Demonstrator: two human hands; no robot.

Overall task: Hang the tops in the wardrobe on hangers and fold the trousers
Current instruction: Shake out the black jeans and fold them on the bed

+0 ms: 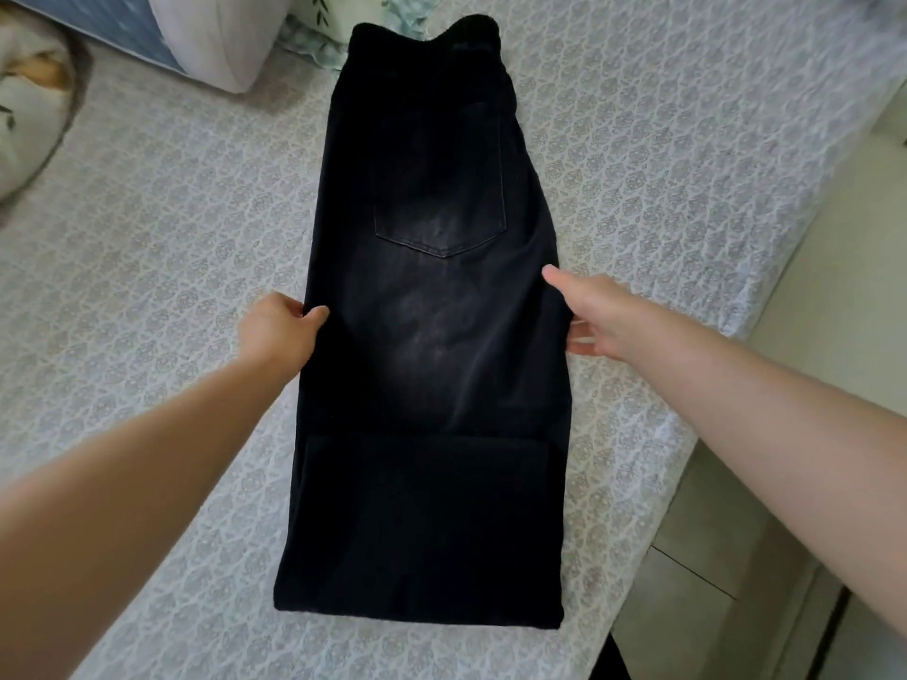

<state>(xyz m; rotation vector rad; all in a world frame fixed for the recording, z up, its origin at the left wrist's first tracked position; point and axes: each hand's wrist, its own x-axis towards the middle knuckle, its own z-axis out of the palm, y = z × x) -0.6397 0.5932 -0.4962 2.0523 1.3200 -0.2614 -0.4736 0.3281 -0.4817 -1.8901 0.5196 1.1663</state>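
A pair of black trousers (pixel 432 336) lies flat on the bed, legs laid one over the other, waistband at the far end and a back pocket facing up. The lower part is folded back up, so a doubled layer shows near me. My left hand (pixel 277 331) grips the left edge of the trousers at mid-length, thumb on top of the cloth. My right hand (pixel 586 314) is at the right edge, thumb stretched over the fabric and fingers tucked under the edge.
The bed (pixel 172 267) has a grey-white patterned cover. Pillows (pixel 216 36) lie at the far left, and a rounded cushion (pixel 29 105) is at the left edge. To the right the bed's edge drops to a pale tiled floor (pixel 765 493).
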